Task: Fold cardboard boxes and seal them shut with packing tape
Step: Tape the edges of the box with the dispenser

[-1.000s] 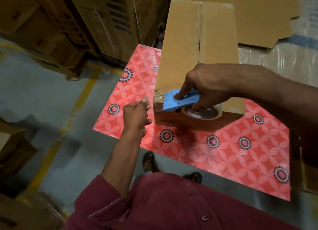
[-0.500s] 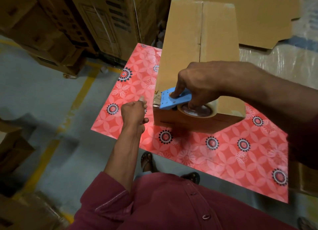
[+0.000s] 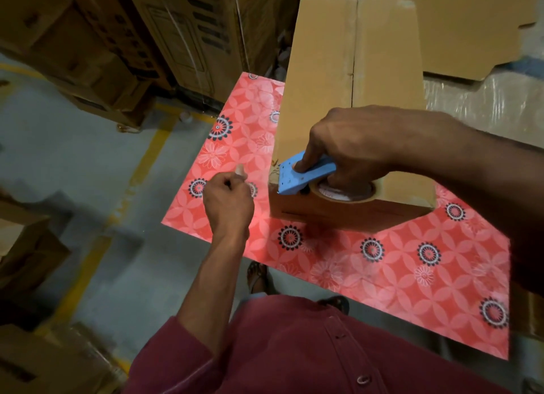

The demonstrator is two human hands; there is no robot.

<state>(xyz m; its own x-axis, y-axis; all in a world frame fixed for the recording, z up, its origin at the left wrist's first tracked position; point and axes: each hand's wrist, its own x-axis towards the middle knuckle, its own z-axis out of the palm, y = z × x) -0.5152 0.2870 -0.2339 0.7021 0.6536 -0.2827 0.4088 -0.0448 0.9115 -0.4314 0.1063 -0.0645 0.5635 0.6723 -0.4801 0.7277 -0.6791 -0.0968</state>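
Fingers, right hand point(image 3: 347, 146): curled round the blue tape dispenser point(image 3: 303, 177), index finger point(image 3: 306, 158) laid flat along its top plate.
Fingers, left hand point(image 3: 228, 200): closed into a fist just left of the box; thumb tip raised, apparently pinching the free end of clear tape point(image 3: 241, 169), too faint to confirm.
Head view, tape roll point(image 3: 347, 192): brown, mounted in the dispenser, lying at the near left corner of the box top.
Head view, cardboard box point(image 3: 350, 78): closed, upright on the table, centre seam between the two top flaps running away from the viewer; dispenser resting on its near edge.
Head view, table cover point(image 3: 368, 273): red, printed with pale and black-ringed flowers.
Head view, flat cardboard sheets point(image 3: 471, 25): lying beyond the box, upper right, on clear plastic film point(image 3: 500, 105).
Head view, stacked cartons point(image 3: 132, 34): upper left, standing on grey floor with a yellow line point(image 3: 97, 252).
Head view, clothing: maroon buttoned shirt point(image 3: 294, 355), sandalled feet point(image 3: 259, 276) below the table edge.
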